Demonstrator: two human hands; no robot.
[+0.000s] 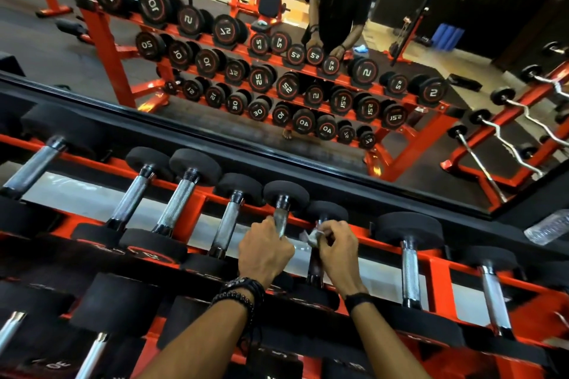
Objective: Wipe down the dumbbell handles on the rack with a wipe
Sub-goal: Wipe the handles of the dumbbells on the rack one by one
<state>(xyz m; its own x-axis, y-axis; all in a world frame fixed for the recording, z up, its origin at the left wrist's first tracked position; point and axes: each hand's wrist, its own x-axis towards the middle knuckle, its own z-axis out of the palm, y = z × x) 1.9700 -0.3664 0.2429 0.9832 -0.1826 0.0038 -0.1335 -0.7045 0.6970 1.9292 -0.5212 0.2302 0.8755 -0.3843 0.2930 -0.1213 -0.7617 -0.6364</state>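
Black dumbbells with steel handles lie in a row on the top tier of an orange rack (437, 268). My left hand (264, 252) grips the handle of one small dumbbell (280, 218) near the middle. Just to its right, my right hand (337, 252) pinches a crumpled white wipe (312, 237) against the handle of the neighbouring dumbbell (315, 264), whose upper part is hidden by the wipe and fingers.
A wall mirror (277, 55) directly behind the rack reflects me, the rack and gym machines. More dumbbells (411, 271) lie to either side and on the lower tier. A plastic water bottle (548, 228) rests at the far right. Curl bars stand reflected at right.
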